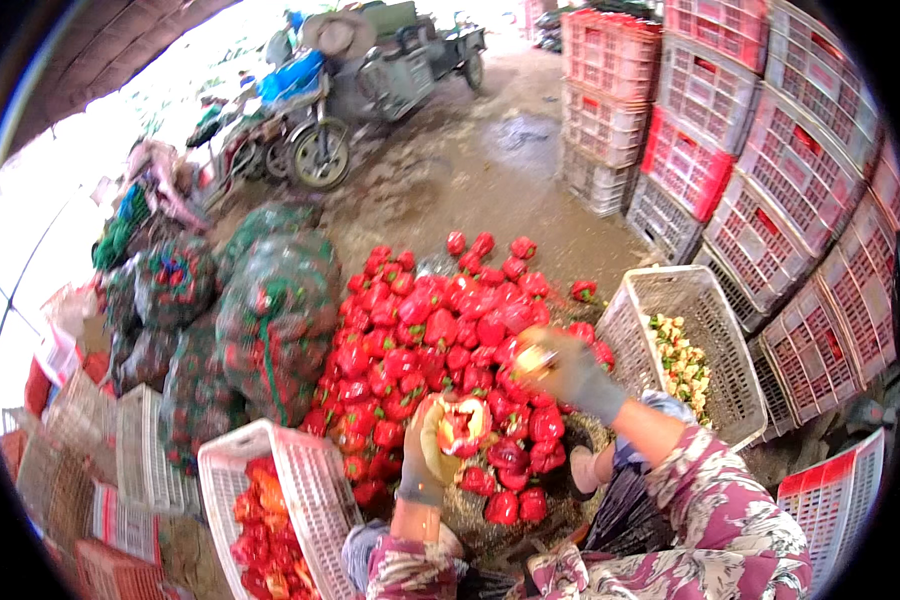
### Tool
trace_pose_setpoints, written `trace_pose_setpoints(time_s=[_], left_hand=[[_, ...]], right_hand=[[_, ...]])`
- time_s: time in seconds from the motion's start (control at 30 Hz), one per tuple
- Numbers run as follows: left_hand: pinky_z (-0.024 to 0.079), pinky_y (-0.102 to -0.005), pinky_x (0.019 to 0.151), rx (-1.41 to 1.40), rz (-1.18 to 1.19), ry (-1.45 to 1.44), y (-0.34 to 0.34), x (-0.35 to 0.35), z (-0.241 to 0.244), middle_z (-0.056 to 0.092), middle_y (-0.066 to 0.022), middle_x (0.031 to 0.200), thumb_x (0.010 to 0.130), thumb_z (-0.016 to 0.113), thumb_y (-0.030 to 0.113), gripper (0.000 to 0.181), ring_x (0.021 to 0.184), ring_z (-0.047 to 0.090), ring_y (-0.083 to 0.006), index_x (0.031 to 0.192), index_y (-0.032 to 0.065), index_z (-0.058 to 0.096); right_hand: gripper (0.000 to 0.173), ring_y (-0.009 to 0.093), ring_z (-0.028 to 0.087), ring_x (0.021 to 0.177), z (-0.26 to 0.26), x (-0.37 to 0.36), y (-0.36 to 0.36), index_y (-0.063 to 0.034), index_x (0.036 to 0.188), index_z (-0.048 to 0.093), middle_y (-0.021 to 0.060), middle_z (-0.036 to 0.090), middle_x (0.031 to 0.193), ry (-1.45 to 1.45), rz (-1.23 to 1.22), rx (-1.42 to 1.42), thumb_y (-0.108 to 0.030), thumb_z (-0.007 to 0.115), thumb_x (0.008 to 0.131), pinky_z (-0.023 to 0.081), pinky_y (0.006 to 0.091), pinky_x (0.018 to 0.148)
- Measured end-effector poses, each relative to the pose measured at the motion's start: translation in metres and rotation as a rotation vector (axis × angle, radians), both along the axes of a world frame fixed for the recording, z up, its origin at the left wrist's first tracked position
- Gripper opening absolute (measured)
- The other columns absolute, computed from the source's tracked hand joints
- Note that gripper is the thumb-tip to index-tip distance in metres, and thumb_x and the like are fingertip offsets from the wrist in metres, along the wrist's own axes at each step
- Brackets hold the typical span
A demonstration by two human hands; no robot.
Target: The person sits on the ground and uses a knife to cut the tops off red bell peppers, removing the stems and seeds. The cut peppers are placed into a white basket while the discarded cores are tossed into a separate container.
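Observation:
My left hand [424,454], in a grey and yellowish work glove, holds a red bell pepper [465,427] with its top cut open. The pale inner walls and the hollow of the pepper face up. To the right, over the pile, my right hand [574,371] is blurred, in a similar glove. Something pale shows at its fingers, but blur hides whether it is a held piece or the glove itself. Beneath both hands spreads a large heap of whole red bell peppers [441,328] on the ground.
At lower left stands a white plastic crate [311,469] of opened red peppers [259,551]. Another crate [679,281] at right contains pale pepper cores [679,352]. Mesh sacks of peppers [281,330] lie left, stacked crates [802,142] rise right, and a cargo tricycle [390,82] is parked behind.

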State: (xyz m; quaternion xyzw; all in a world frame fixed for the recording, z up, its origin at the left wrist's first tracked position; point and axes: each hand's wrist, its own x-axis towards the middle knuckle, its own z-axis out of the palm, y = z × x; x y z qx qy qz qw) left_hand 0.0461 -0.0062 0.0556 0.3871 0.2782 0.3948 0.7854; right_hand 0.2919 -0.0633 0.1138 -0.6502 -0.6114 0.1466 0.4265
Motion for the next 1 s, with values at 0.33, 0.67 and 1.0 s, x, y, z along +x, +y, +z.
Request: trace_pose_setpoints(time_s=[0.33,0.67,1.0], left_hand=[[0.056,-0.0576,0.081,-0.198,0.09,-0.371,0.029,-0.11,-0.002,0.067,-0.0153,0.102,0.095,0.059,0.04,0.037,0.089,0.066,-0.033,0.112,0.007,0.058],[0.051,-0.0357,0.059,-0.161,0.67,-0.064,0.063,-0.176,-0.068,0.06,-0.0035,0.077,0.102,0.049,0.032,0.025,0.061,0.057,-0.0201,0.091,0.0117,0.06],[0.04,-0.0491,0.107,0.745,-0.224,1.538,0.005,-0.02,-0.263,0.052,-0.0206,0.141,0.085,0.068,0.025,0.057,0.132,0.047,-0.039,0.139,0.0131,0.053]], right_hand=[[0.053,0.039,0.065,0.104,-0.015,0.222,-0.166,-0.0097,0.133,0.057,0.0228,0.068,0.113,-0.661,-0.813,-0.628,-0.031,0.066,0.085,0.051,0.045,0.091],[0.033,0.004,0.046,0.051,0.044,0.036,-0.01,-0.0042,0.118,0.062,-0.0021,0.059,0.074,0.651,-0.212,-0.307,-0.019,0.071,0.089,0.034,0.0221,0.044],[0.033,0.002,0.05,0.059,0.004,0.005,0.002,-0.0045,0.123,0.062,-0.0033,0.06,0.08,0.814,-0.09,-0.558,-0.01,0.068,0.091,0.039,0.0214,0.05]])
